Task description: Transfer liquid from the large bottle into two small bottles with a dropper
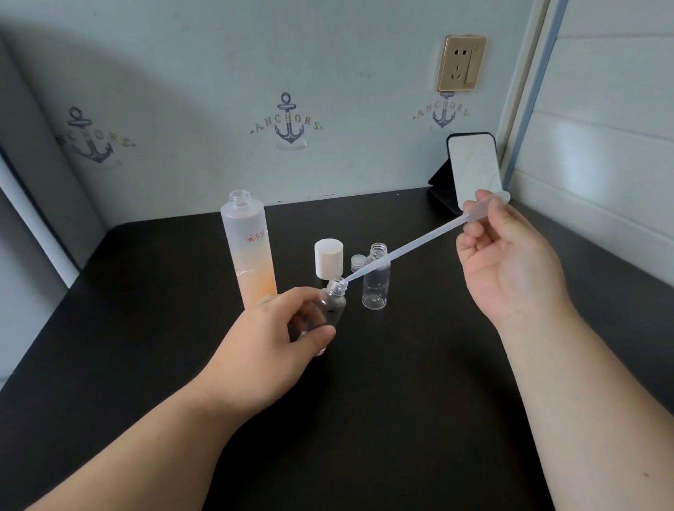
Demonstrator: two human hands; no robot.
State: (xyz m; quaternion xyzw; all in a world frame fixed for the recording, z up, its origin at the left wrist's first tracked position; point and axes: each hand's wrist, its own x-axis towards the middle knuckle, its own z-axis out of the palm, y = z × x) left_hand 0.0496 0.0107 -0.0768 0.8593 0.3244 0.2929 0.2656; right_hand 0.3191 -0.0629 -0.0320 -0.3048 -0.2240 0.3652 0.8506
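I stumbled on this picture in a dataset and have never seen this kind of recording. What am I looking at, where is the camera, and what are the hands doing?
There is no machine here: a person wears a wide-angle camera on the head, looking down at their own bare arms over a black tabletop. The left hand grips a small clear plastic bottle, tilted. The right hand pinches the bulb of a long translucent plastic dropper, whose tip sits at that bottle's mouth. On the table stand a tall frosted bottle with orange liquid, uncapped, a white cylindrical cap, a second small clear bottle, open and apparently empty, and a small clear cap behind it. A small mirror leans near the wall.
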